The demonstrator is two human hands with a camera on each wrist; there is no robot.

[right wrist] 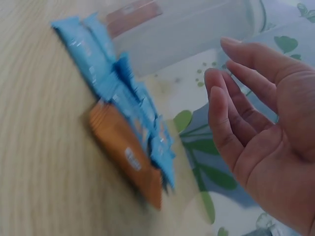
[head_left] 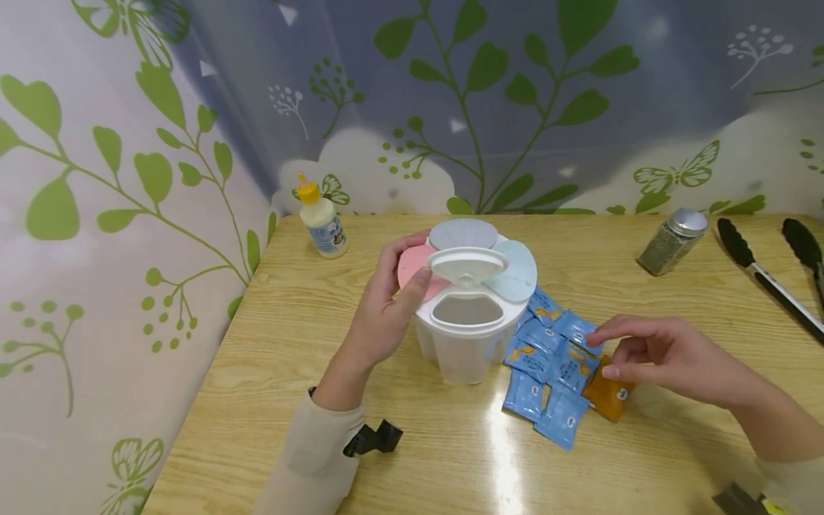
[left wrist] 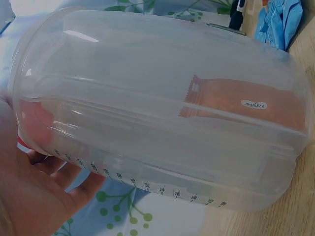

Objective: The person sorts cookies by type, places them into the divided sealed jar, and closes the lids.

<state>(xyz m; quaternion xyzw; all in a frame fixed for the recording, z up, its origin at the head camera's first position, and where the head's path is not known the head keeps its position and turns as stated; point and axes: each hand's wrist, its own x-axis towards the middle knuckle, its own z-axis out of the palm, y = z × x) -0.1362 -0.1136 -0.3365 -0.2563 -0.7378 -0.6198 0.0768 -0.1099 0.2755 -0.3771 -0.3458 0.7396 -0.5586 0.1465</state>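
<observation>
Right wrist view blurs the orange packet [right wrist: 127,151] — lettering [right wrist: 132,159] unreadable.

left grip [left wrist: 47,189] — holds clear container [left wrist: 133,54] near rim | orange packet [left wrist: 224,101] inside, near base | blue packets [left wrist: 279,24] — beyond

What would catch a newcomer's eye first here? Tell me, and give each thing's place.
First, the container in the middle of the table, with its pink lid, grey lid and pale blue lid, its front white lid raised, and the left hand gripping it. Next, the blue packets lying just to its right, with an orange packet at their edge near the right hand. Then the yellow-capped bottle at the back left.
</observation>
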